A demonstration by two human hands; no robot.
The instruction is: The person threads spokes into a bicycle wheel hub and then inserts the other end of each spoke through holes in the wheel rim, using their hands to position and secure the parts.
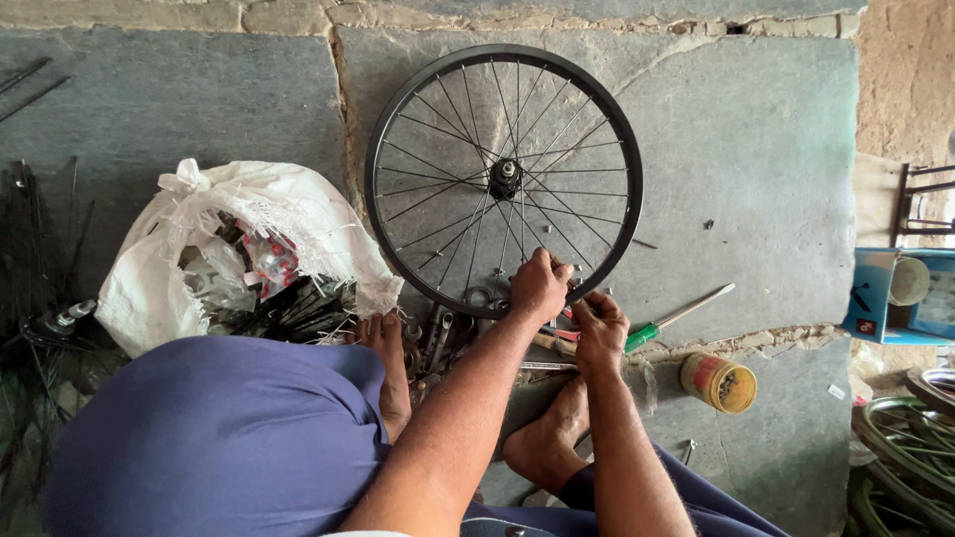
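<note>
A black spoked bicycle wheel (396, 129) lies flat on the stone floor in front of me, its hub (506, 175) in the middle. My left hand (538, 285) rests on the near rim with fingers closed, gripping the rim or a spoke end there. My right hand (600, 329) sits just right of it, closed around a small tool with a red handle (565, 335). My bare feet (391, 373) lie below the wheel.
A white sack (298, 214) of parts lies at the left. Spanners (438, 338) lie by my foot. A green-handled screwdriver (676, 316) and a yellow tin (718, 382) lie to the right. A blue box (880, 298) and rims stand at the far right.
</note>
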